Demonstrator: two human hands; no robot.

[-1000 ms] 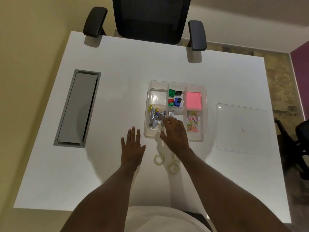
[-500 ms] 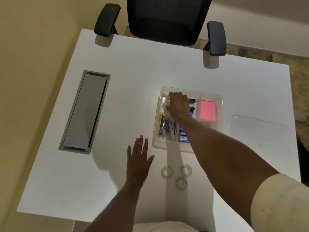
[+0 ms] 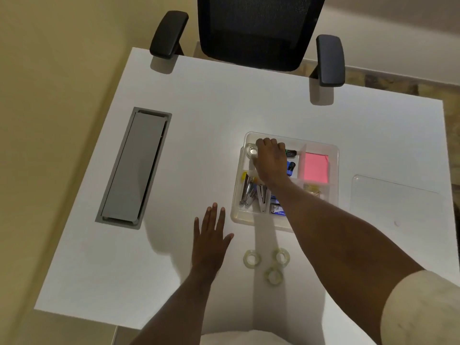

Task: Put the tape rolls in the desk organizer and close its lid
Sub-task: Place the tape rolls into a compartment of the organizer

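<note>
The clear desk organizer [image 3: 237, 216] sits on the white desk, right of centre, with no lid on it. My right hand [image 3: 271, 160] reaches into its far-left compartment, fingers curled down on a clear tape roll [image 3: 252, 151] that lies there. Three more tape rolls rest on the desk in front of the organizer: one on the left [image 3: 252, 259], one on the right [image 3: 281, 256] and one nearest me [image 3: 273, 275]. My left hand [image 3: 211, 241] lies flat on the desk to their left, fingers spread and holding nothing. The clear lid [image 3: 395, 202] lies flat to the organizer's right.
The organizer also holds staplers [image 3: 249, 192], a pink note pad [image 3: 315, 166], paper clips and small coloured items. A grey cable hatch [image 3: 135, 168] is set into the desk at the left. A black office chair [image 3: 254, 28] stands at the far edge.
My right hand moved from the organizer's near side to its far-left compartment, where a tape roll now lies. My left hand stayed flat on the desk. The view shifted slightly.
</note>
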